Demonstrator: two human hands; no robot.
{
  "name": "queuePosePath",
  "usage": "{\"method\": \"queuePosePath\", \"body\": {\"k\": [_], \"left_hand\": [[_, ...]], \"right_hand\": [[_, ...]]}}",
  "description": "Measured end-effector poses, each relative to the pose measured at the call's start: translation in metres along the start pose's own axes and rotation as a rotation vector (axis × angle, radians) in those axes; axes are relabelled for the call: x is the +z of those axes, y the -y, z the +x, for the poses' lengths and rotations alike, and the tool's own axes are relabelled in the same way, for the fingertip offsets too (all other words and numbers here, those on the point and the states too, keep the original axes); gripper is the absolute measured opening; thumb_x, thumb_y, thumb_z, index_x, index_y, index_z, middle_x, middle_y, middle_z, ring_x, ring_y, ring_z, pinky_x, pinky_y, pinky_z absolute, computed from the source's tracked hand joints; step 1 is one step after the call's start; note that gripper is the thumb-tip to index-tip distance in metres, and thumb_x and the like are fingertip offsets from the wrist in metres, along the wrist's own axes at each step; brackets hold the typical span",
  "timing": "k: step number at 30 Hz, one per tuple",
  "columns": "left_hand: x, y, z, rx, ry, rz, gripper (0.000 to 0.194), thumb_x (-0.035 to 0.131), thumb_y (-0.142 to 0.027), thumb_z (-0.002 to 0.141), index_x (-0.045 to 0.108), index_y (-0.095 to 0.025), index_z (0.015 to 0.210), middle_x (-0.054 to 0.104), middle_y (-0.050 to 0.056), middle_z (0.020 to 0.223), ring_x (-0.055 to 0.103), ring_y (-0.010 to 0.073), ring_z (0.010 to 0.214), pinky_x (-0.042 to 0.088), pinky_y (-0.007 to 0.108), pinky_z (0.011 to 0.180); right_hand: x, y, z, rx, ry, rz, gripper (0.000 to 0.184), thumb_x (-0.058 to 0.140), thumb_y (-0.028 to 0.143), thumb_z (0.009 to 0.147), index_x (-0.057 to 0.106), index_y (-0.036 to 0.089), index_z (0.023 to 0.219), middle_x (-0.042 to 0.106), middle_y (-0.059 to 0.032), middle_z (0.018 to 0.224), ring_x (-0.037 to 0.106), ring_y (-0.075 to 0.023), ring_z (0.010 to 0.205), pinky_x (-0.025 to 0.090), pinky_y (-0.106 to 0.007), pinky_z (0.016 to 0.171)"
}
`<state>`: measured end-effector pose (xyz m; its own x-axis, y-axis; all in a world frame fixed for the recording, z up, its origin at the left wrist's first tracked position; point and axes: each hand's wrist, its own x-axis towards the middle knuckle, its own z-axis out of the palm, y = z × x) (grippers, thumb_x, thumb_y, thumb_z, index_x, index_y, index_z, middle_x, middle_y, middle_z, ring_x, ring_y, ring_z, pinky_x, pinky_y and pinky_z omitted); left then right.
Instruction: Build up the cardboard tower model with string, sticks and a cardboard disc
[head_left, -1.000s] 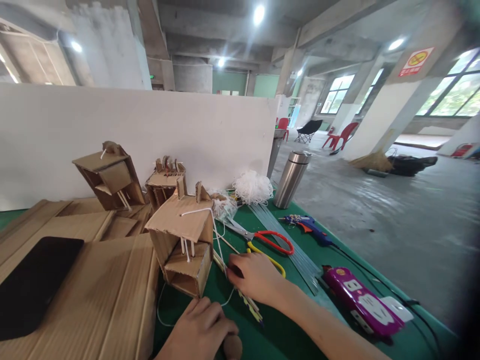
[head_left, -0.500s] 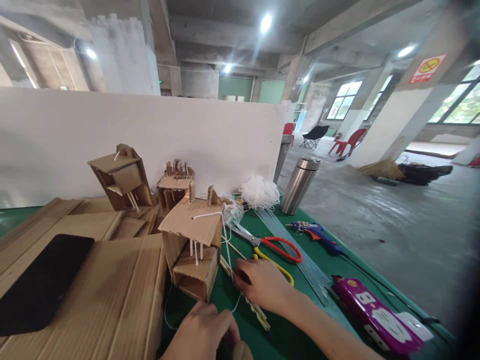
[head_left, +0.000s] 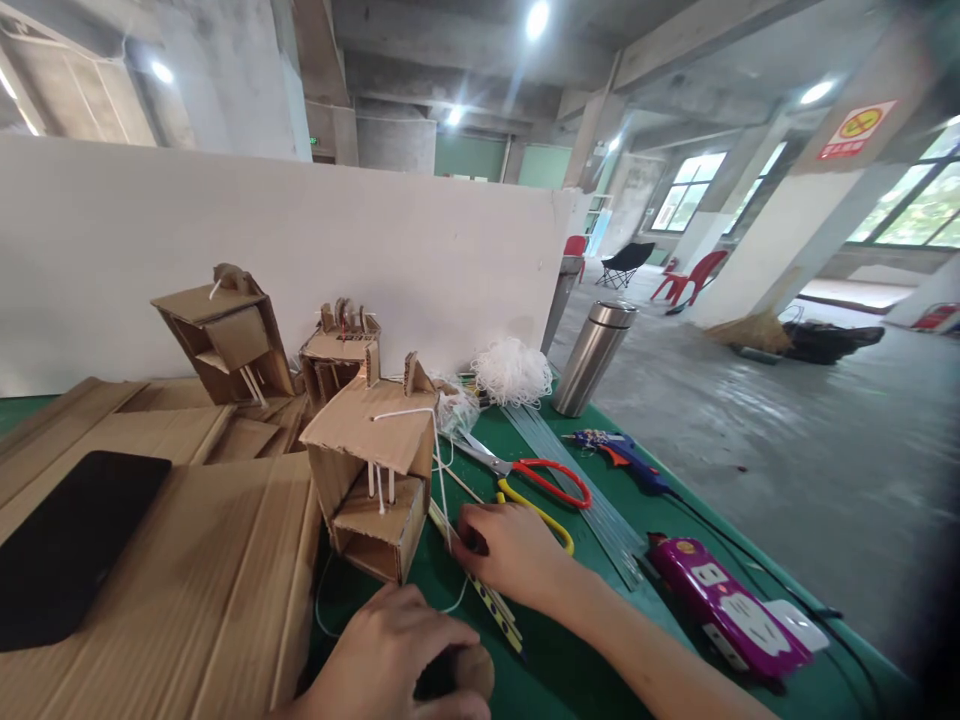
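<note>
A cardboard box model (head_left: pixel 367 430) with an open front, white sticks inside and two upright tabs on top stands before me. White string (head_left: pixel 439 470) runs from its top down to the pinched fingertips of my right hand (head_left: pixel 510 545), beside several pencils (head_left: pixel 495 615) on the green table. My left hand (head_left: pixel 390 650) is low in front of the box, its fingers and thumb curled around a small brown piece with a rounded edge (head_left: pixel 474 668), seemingly cardboard and mostly hidden. Scissors (head_left: pixel 544 480) with red and yellow handles lie just beyond my right hand.
Cardboard sheets (head_left: pixel 225 560) bearing a black phone-like slab (head_left: pixel 82 545) cover the left side. Two more cardboard models (head_left: pixel 225 335) stand behind. Clear sticks (head_left: pixel 592 520), a glue gun (head_left: pixel 622 455), a purple case (head_left: pixel 731 605), a steel flask (head_left: pixel 596 360) and a string heap (head_left: pixel 514 372) are rightward.
My left hand has turned and spread around the brown piece, which shows more now. My right hand stays at the string by the pencils. The whole view has shifted slightly.
</note>
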<state>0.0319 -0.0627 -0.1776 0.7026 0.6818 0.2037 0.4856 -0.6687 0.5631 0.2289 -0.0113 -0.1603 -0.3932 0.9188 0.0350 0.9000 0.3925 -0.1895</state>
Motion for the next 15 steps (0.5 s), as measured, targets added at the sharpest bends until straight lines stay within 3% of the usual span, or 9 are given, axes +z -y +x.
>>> {"method": "queuePosePath", "body": {"k": [3,8,12,15], "left_hand": [[-0.0017,-0.0006,0.0005,0.055,-0.041,0.011,0.036,0.078,-0.037,0.079,0.072,-0.024,0.112,0.074,0.004,0.092,0.065,0.0209,0.083,0.051,0.029,0.075],[-0.0023,-0.0025,0.0001,0.048,0.002,0.063,0.040,0.079,-0.030,0.079,0.070,-0.021,0.116,0.071,0.006,0.094,0.064,0.0221,0.082,0.051,0.030,0.073],[-0.0045,-0.0069,0.0007,0.014,0.035,0.048,0.031,0.077,-0.034,0.081,0.070,-0.020,0.108,0.072,0.004,0.092,0.064,0.0225,0.083,0.050,0.031,0.074],[-0.0039,-0.0082,0.0017,-0.051,0.066,0.027,0.033,0.082,-0.040,0.075,0.068,-0.016,0.093,0.072,0.003,0.085,0.064,0.0223,0.079,0.048,0.034,0.076]], "right_hand": [[0.0002,-0.0002,-0.0002,0.012,0.000,-0.004,0.016,0.059,0.037,0.088,0.064,0.023,0.082,0.075,-0.0024,0.076,0.072,-0.0233,0.073,0.030,-0.029,0.056],[0.0000,0.0001,-0.0022,0.009,-0.004,-0.012,0.017,0.058,0.038,0.089,0.063,0.022,0.084,0.075,-0.0038,0.076,0.072,-0.0249,0.073,0.029,-0.030,0.056],[-0.0019,0.0017,-0.0034,0.007,-0.010,-0.011,0.014,0.054,0.032,0.090,0.063,0.022,0.084,0.075,-0.0049,0.076,0.071,-0.0242,0.072,0.029,-0.030,0.056],[-0.0032,0.0019,-0.0031,0.006,-0.006,0.002,0.012,0.054,0.027,0.088,0.064,0.021,0.083,0.075,-0.0055,0.075,0.071,-0.0237,0.071,0.029,-0.030,0.056]]}}
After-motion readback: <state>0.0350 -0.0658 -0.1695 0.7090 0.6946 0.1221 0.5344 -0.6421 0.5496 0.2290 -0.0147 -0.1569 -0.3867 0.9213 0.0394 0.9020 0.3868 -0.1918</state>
